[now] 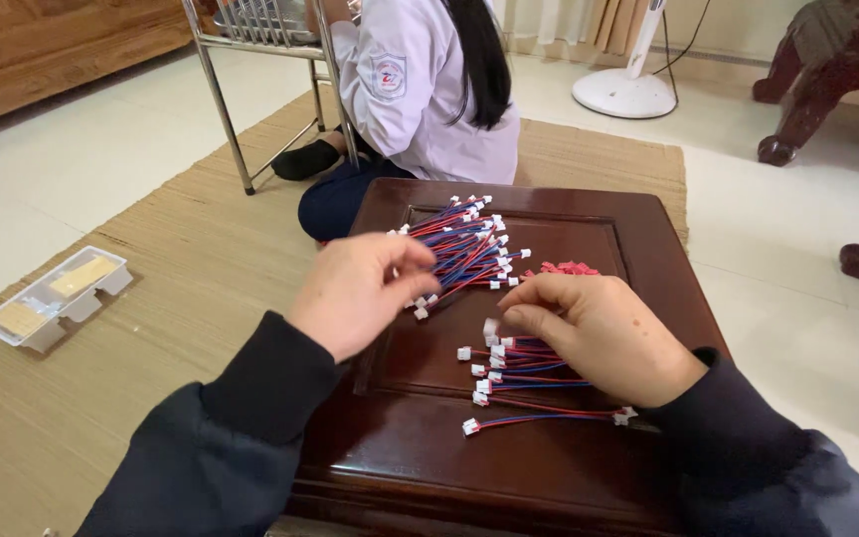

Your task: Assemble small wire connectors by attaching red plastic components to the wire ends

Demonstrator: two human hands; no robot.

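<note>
A dark wooden counter (648, 298) is seen from above, with a seated person in a white shirt (420, 89) at twelve o'clock. A bundle of red and blue wires (464, 254) is pinched by the left hand (355, 293) at ten o'clock. A white plug (490, 327) is pinched by the right hand (603, 333) above a smaller wire pile (529, 383) at five o'clock.

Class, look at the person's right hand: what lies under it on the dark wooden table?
Under the right hand lie red-and-blue wire leads with white plugs, fanned on the table. Their right-hand stretches are hidden beneath the palm and sleeve.
</note>
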